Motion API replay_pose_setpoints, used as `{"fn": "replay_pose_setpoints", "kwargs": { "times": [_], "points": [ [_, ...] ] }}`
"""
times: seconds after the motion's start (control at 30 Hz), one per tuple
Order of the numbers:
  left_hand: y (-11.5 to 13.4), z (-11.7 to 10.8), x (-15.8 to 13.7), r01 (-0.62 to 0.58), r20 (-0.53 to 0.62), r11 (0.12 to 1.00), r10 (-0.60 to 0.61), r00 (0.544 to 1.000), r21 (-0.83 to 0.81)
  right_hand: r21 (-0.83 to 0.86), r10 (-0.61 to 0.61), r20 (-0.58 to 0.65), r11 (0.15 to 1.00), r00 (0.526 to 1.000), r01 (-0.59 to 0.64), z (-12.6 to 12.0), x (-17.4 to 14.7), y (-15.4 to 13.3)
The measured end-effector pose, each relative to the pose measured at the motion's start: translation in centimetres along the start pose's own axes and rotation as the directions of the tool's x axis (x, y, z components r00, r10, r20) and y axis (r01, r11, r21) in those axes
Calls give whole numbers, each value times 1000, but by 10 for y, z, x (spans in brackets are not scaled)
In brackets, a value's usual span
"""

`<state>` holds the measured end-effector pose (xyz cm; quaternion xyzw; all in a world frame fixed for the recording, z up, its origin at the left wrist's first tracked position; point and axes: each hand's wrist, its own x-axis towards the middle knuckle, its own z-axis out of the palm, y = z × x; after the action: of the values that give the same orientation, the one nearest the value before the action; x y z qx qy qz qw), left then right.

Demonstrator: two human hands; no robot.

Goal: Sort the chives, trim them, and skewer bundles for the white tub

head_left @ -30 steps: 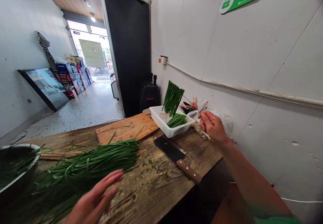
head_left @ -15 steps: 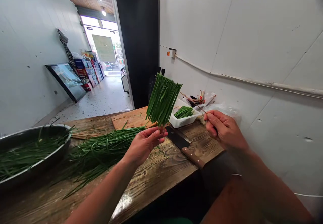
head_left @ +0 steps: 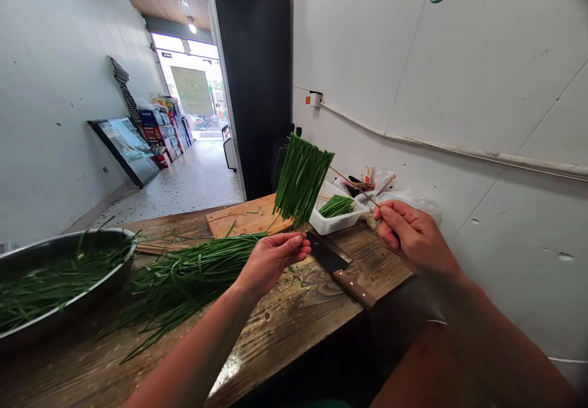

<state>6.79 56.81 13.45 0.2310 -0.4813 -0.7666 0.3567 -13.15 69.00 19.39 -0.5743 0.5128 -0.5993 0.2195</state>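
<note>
Cut green chives [head_left: 303, 178] hang side by side in a flat, even sheet above the table. My left hand [head_left: 278, 258] is closed in a pinch at the sheet's lower edge, on what looks like a thin skewer end. From the sheet's upper right side a bamboo skewer [head_left: 356, 188] runs out to my right hand [head_left: 408, 233], whose thumb and fingers are closed on its end. How far the skewer passes inside the chives is hidden. Below the hands lies a cleaver [head_left: 351, 282] with a brown wooden handle.
A heap of long chives [head_left: 197, 267] lies on the wooden table [head_left: 316, 316], left of my hands. Further left stands a metal basin [head_left: 131, 255] of greens. Behind are a cutting board [head_left: 239, 215] and a white tray [head_left: 337, 224] holding cut chives. Plastic bags [head_left: 413, 200] lie by the wall.
The chive sheet and my left hand have shifted slightly right, and the sheet has turned a little. My right hand keeps its hold on the skewer. The whole view has shifted slightly.
</note>
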Motion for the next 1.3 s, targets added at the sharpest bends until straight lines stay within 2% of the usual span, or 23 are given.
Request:
{"fn": "replay_pose_setpoints", "kwargs": {
  "times": [0.23,0.4,0.6,0.77,0.9,1.17,1.3],
  "points": [
    [2,3,-1,-50,25,994,48,999,100,-13,13,4,1000,1000,-13,-3,-4,-1],
    [4,3,-2,-7,-12,997,8,1000,81,-21,43,23,999,999,-43,-2,-8,1],
    [0,-5,3,33,13,993,-35,999,111,-83,60,31,995,998,-57,-4,-13,9],
    [-9,-11,7,90,36,996,-89,995,-20,-69,124,81,991,989,-119,-4,-19,18],
    [-16,-13,7,68,67,992,-61,996,-108,-24,209,102,978,973,-208,-3,-23,22],
    [-18,-9,7,28,22,996,-26,999,-81,-64,221,51,974,974,-218,-1,-26,23],
    [-21,-7,8,24,-40,998,-26,999,-63,-59,240,71,970,968,-236,-2,-26,26]
  ]
}}
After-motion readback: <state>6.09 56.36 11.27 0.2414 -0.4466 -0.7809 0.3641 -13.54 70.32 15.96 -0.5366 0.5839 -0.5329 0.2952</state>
